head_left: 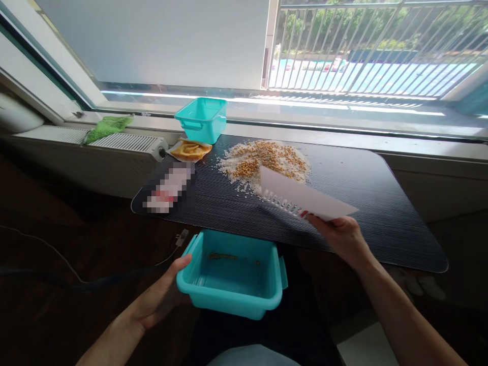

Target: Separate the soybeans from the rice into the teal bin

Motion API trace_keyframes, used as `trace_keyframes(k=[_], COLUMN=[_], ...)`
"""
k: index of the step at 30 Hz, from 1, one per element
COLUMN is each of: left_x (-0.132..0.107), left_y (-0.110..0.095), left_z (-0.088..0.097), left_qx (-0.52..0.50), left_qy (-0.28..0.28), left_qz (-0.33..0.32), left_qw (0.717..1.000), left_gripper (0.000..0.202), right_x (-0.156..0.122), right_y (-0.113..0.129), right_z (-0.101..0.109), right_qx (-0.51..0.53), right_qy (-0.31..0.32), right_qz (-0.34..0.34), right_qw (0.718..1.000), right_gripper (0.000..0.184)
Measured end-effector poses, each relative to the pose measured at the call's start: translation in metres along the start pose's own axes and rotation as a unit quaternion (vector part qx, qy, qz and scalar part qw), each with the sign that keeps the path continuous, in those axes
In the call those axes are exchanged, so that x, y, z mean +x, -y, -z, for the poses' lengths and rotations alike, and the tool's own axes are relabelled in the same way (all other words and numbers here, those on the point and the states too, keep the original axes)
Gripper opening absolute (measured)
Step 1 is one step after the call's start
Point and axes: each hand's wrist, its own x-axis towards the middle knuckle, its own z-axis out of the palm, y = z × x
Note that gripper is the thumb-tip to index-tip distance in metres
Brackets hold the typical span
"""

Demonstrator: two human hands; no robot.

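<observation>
My left hand (163,292) grips the left side of a turquoise plastic bin (229,300), held below the table's front edge. A few yellow grains lie along the bottom of that bin. In my right hand (343,234) is a white card (301,195) with a row of slots along its lower edge. The card's far end is at the near side of a spread pile of white and golden grains (267,157) on the dark table (343,178); whether it touches the grains I cannot tell.
A second turquoise bin (206,119) stands at the table's back left, beside an orange-yellow packet (190,150). A blurred-out pinkish item (170,188) lies at the left. A green cloth (109,127) rests on the radiator (129,142). A cable (57,249) runs over the floor.
</observation>
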Motion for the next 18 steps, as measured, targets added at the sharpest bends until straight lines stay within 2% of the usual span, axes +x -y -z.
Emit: trace_keyframes(k=[3, 6, 15, 18], left_x=[-0.001, 0.001, -0.001, -0.002], left_y=[-0.001, -0.001, -0.004, -0.004], left_z=[-0.003, -0.004, -0.015, -0.015], left_qx=[0.011, 0.012, 0.027, 0.026], left_qy=[0.005, 0.018, -0.003, -0.003], left_qz=[0.008, 0.012, 0.016, 0.019], left_qw=[1.0, 1.0, 1.0, 0.999], left_gripper=[0.075, 0.075, 0.078, 0.078], right_x=[0.008, 0.014, 0.025, 0.025], right_y=[-0.006, -0.01, -0.007, -0.004], right_z=[0.021, 0.03, 0.005, 0.004], right_qx=[-0.037, -0.042, 0.032, 0.039], right_qy=[-0.077, -0.083, -0.008, -0.001], right_qz=[-0.036, -0.046, -0.018, -0.014], right_qw=[0.996, 0.995, 0.999, 0.999], right_gripper=[0.024, 0.025, 0.029, 0.028])
